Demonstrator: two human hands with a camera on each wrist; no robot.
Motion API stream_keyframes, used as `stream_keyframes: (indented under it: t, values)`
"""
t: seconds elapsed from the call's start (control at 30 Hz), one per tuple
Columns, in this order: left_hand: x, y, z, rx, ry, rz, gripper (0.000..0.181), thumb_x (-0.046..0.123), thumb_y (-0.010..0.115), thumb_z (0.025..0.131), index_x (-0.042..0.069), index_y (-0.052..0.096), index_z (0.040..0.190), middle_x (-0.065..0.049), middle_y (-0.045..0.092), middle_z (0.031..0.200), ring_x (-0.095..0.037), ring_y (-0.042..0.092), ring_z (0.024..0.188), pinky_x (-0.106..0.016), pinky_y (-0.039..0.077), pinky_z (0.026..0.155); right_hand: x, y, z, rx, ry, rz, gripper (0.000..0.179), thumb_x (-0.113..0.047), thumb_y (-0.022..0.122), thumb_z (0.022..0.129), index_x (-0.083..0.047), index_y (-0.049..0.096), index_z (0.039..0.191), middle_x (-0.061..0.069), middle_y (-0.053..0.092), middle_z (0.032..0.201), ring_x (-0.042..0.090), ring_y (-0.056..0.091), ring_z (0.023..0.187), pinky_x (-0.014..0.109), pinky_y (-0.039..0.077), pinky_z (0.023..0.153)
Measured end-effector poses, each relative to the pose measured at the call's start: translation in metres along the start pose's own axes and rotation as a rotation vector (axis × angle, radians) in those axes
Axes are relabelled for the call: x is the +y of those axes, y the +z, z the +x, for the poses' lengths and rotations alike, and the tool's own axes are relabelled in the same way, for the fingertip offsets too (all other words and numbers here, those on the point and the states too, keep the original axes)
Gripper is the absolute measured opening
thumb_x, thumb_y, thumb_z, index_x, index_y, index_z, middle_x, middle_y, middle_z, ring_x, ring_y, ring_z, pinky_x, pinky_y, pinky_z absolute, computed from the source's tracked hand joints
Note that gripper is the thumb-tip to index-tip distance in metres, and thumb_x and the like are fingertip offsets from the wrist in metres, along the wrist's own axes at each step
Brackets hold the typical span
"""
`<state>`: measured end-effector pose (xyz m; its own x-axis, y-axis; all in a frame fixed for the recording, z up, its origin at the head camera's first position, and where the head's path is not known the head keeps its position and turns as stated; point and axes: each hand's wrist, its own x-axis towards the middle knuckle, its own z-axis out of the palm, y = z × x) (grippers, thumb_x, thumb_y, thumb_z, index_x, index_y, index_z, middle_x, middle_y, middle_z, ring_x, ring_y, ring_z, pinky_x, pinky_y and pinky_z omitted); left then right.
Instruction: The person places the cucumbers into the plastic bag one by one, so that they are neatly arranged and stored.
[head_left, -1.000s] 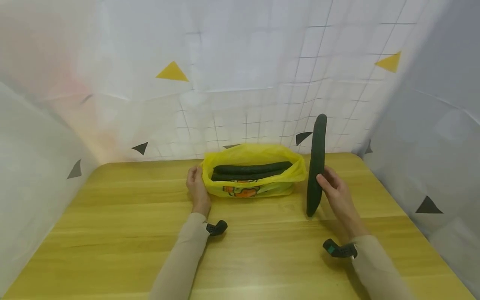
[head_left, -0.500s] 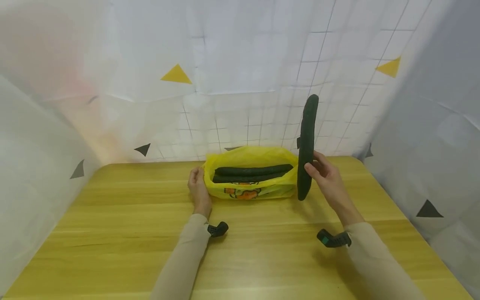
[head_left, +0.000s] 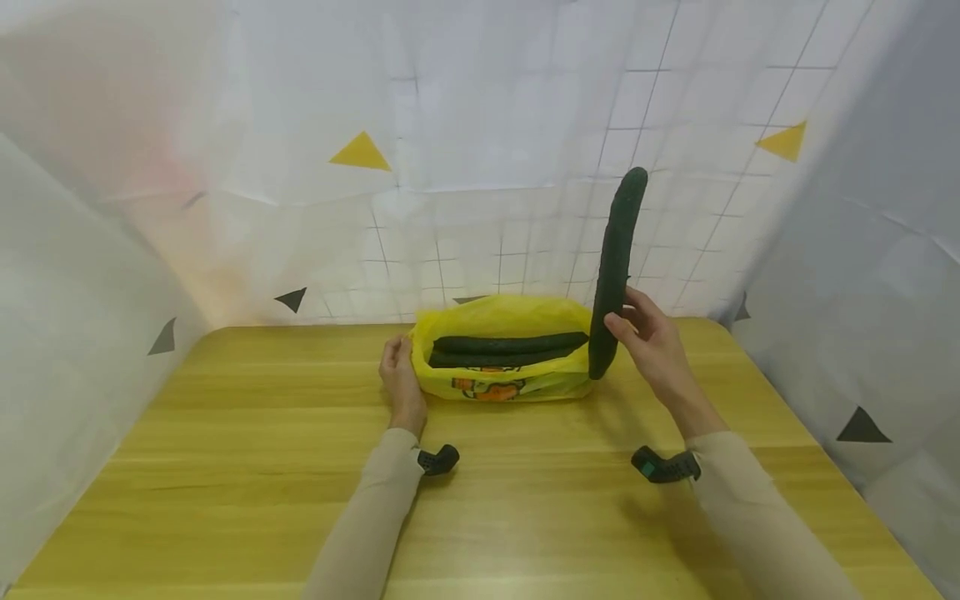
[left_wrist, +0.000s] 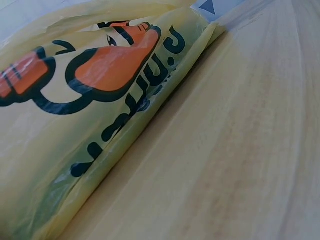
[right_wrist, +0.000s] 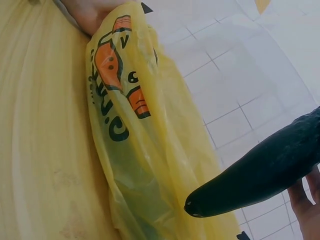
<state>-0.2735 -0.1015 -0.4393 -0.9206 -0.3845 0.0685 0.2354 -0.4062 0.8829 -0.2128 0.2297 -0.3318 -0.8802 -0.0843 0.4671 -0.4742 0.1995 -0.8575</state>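
A yellow plastic bag (head_left: 517, 387) with an orange and black print lies on its side on the table, its mouth spread. Dark green cucumbers (head_left: 510, 342) lie lengthwise in it. At the bag's left end my left hand (head_left: 402, 383) grips the rim; its fingertips are partly hidden. My right hand (head_left: 656, 350) holds another cucumber (head_left: 617, 267) near its lower end, between thumb and fingers. This cucumber stands nearly upright, tilted slightly right, above the table by the bag's right end. In the right wrist view, the cucumber's tip (right_wrist: 197, 204) overlaps the bag.
The wooden table (head_left: 247, 467) reaches back to a white sheet wall (head_left: 480, 125) with grid lines and yellow and black triangles. Similar side walls (head_left: 885, 250) stand at left and right. Each wrist wears a black device (head_left: 663, 465).
My right hand has lifted the cucumber and carried it left toward the bag's right end. My left hand stays at the bag's left end. The head view has shifted slightly.
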Motion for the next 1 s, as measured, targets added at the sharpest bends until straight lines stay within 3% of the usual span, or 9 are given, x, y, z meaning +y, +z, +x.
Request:
stream_keyframes:
  t: [0.27,0.53,0.67,0.87,1.0]
  values:
    - [0.000,0.000,0.001,0.000,-0.010,-0.005,0.020,0.026,0.051,0.098,0.009,0.059,0.105,-0.002,0.057,0.107,-0.014,0.055,0.100,-0.025,0.048,0.087,-0.005,0.004,0.011,0.006,0.001,-0.079,0.047,-0.017,0.059,0.093,-0.019,0.047,0.138,0.000,0.054,0.128,0.011,0.053,0.115,0.013,0.041,0.096]
    - [-0.002,-0.001,0.001,0.010,-0.018,0.039,0.020,0.030,0.051,0.098,0.013,0.060,0.105,-0.001,0.057,0.108,-0.014,0.055,0.101,-0.024,0.047,0.086,-0.008,0.012,0.017,-0.026,0.038,-0.154,0.050,-0.023,0.060,0.093,-0.019,0.044,0.140,0.003,0.052,0.133,0.004,0.051,0.117,0.028,0.041,0.104]
    - [-0.003,0.000,0.000,-0.005,-0.027,0.042,0.020,0.030,0.051,0.098,0.014,0.061,0.106,-0.001,0.058,0.108,-0.014,0.055,0.101,-0.025,0.047,0.086,-0.008,0.015,0.019,-0.036,0.037,-0.173,0.051,-0.022,0.059,0.093,-0.019,0.043,0.141,0.005,0.051,0.134,0.003,0.051,0.117,0.030,0.042,0.104]
    - [-0.001,0.000,0.000,0.011,-0.008,0.063,0.021,0.031,0.052,0.097,0.013,0.061,0.104,-0.001,0.059,0.107,-0.014,0.055,0.100,-0.025,0.047,0.087,-0.011,0.023,0.027,-0.068,0.007,-0.164,0.051,-0.021,0.060,0.093,-0.021,0.044,0.141,0.005,0.050,0.136,0.009,0.051,0.121,0.035,0.040,0.105]
    - [-0.002,-0.001,0.001,0.010,-0.010,0.056,0.021,0.030,0.052,0.097,0.013,0.061,0.104,-0.001,0.059,0.107,-0.014,0.055,0.101,-0.026,0.047,0.087,-0.012,0.028,0.032,-0.089,-0.024,-0.177,0.050,-0.019,0.060,0.093,-0.021,0.044,0.140,0.006,0.050,0.137,0.014,0.051,0.123,0.031,0.042,0.103]
